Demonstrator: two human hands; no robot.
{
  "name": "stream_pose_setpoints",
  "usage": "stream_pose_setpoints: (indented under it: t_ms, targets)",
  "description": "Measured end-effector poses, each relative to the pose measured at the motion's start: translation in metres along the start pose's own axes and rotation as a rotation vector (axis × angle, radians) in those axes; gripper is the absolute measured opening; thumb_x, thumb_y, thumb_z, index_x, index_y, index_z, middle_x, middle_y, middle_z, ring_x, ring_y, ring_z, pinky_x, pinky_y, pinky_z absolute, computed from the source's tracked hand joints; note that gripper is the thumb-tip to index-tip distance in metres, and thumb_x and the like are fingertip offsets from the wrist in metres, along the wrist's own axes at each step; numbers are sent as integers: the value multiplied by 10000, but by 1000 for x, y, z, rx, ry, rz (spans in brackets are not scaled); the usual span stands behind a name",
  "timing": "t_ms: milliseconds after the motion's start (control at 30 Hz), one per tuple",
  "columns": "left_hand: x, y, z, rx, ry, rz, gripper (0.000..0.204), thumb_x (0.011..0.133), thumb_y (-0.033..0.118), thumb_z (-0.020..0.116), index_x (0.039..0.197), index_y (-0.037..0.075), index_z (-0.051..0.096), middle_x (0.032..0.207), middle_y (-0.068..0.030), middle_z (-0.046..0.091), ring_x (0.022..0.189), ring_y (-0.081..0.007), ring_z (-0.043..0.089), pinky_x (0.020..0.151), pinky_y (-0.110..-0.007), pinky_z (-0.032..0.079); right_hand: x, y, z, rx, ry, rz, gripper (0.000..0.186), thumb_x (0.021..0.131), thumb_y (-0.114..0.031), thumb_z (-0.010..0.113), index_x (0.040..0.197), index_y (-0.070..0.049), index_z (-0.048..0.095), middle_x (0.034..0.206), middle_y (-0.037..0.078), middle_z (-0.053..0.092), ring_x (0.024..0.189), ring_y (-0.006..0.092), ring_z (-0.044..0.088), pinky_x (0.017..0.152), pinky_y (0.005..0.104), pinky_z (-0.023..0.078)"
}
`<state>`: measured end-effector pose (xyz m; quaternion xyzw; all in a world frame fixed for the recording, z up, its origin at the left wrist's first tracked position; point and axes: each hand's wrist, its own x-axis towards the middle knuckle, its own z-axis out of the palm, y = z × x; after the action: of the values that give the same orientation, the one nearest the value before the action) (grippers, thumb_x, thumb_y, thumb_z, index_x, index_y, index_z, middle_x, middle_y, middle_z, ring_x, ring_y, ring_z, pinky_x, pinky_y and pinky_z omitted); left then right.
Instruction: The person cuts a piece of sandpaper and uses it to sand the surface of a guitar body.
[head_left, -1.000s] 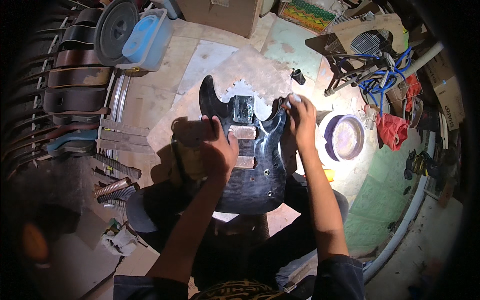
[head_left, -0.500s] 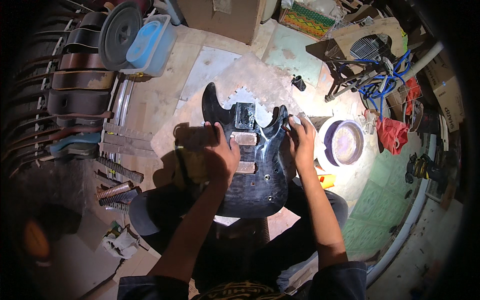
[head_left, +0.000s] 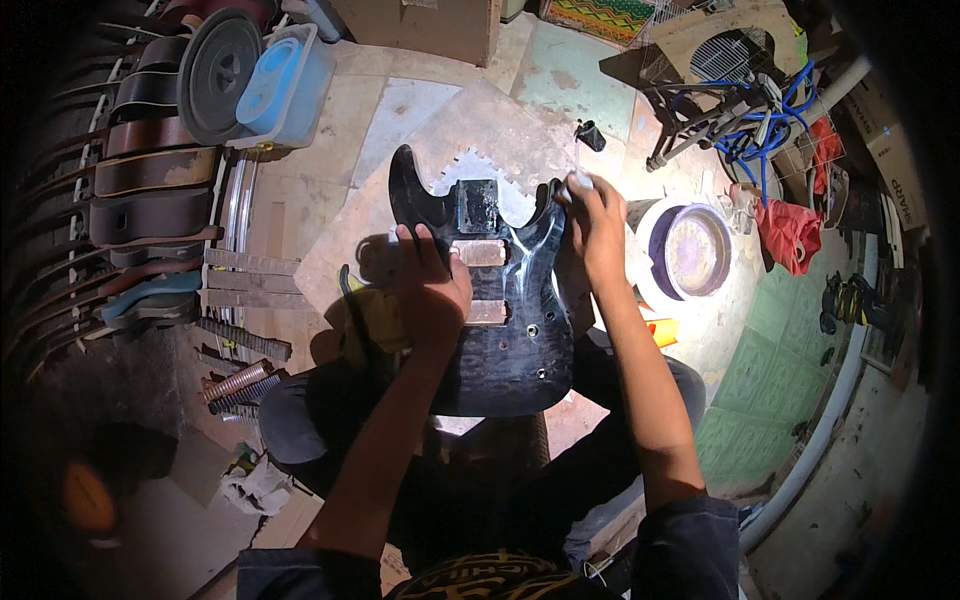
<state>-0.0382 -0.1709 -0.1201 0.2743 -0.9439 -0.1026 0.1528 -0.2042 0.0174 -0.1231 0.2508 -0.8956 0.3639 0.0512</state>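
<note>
A dark, glossy electric guitar body [head_left: 480,365] lies across my lap with its two horns pointing away from me. Two pickup cavities show bare wood, and a dark neck pocket sits above them. My left hand [head_left: 435,287] grips the body's left edge at the waist, thumb and fingers apart over its top. At the right horn, my right hand [head_left: 598,225] is closed, with a small pale piece [head_left: 580,181] pinched at the fingertips. That piece is too small to name and touches or nearly touches the horn's edge.
A white bucket with a purple inner rim [head_left: 690,252] stands on the right. Guitar bodies [head_left: 150,170] line the left side, near a clear tub [head_left: 300,100] with a blue container. A small black cup [head_left: 590,135] and a metal stand with blue cable [head_left: 755,140] are farther off.
My right hand has moved up along the right horn toward its tip. The guitar body appears slightly higher and farther left, along with the whole view. My left hand keeps its hold.
</note>
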Motion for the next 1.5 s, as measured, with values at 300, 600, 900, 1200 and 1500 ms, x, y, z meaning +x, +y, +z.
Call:
stream_pose_setpoints:
  t_ms: [300, 600, 900, 1200, 1500]
  targets:
    - [-3, -1, 7, 20, 17, -3, 628, 935, 246, 676, 1470, -27, 493, 1532, -303, 467, 1263, -476, 585, 1061, -495, 490, -8, -12, 1, -32, 32, 38, 625, 764, 105, 727, 1320, -176, 683, 1365, 204, 595, 1255, 443, 544, 1089, 487, 454]
    - [-8, -4, 12, 90, 68, 7, 611, 959, 263, 652, 1482, -9, 491, 1543, -278, 464, 1237, -451, 605, 1052, -485, 495, -33, -46, -5, -115, 23, 80, 594, 775, 82, 707, 1306, -183, 686, 1362, 187, 592, 1252, 438, 539, 1066, 499, 450]
    - [-2, 4, 1, 142, -130, -87, 617, 987, 341, 596, 1496, 5, 501, 1593, -252, 421, 1134, -399, 682, 965, -457, 547, -54, -48, -7, -84, -19, -20, 584, 789, 124, 724, 1316, -119, 657, 1311, 211, 596, 1207, 425, 559, 1044, 456, 466]
    - [-2, -2, 1, 105, -126, -117, 595, 999, 359, 570, 1497, 38, 511, 1610, -221, 402, 1119, -382, 696, 932, -473, 567, -66, -56, -9, -66, -84, -78, 582, 790, 97, 703, 1306, -172, 683, 1304, 191, 617, 1194, 432, 577, 1027, 473, 481]
    - [-1, -2, 1, 65, -116, -77, 614, 989, 314, 581, 1490, -27, 488, 1560, -303, 423, 1138, -423, 653, 939, -483, 556, -97, -57, -21, 4, -174, -65, 503, 822, 50, 717, 1285, -145, 687, 1304, 184, 622, 1228, 423, 570, 1048, 483, 469]
